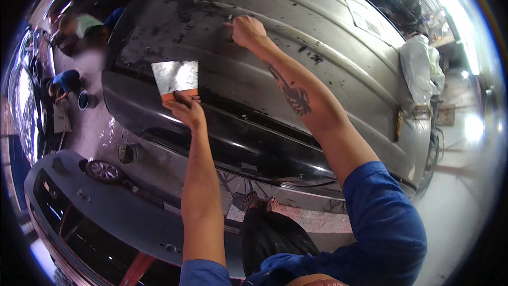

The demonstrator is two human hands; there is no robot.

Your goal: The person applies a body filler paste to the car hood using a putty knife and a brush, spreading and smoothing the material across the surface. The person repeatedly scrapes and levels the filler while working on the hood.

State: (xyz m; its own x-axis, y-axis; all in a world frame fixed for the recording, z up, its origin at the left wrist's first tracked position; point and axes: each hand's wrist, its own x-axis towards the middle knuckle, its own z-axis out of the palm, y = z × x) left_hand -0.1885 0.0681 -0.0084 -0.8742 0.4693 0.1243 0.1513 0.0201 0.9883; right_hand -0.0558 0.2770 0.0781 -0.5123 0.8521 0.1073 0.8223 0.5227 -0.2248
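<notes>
My left hand (186, 110) grips a wide putty knife (180, 77) by its orange edge. The silver blade flares outward and has dark smears on it. Farther off and to the right, my right hand (247, 30) is closed low over a ribbed grey vehicle roof (222, 66). A small dark piece shows at its fingers, too hidden to name. Dark patches and smudges mark the roof around that hand, mostly on its far left part. The roof's black side edge (233, 137) runs below both hands.
A grey car (132, 217) stands at lower left, near a bucket (128, 153). People (69, 82) crouch at the left by another bucket (83, 99). Whitish plastic sheeting (418, 69) and a yellow-handled tool (399, 123) are at the right. My feet (262, 201) stand on a perforated platform (307, 214).
</notes>
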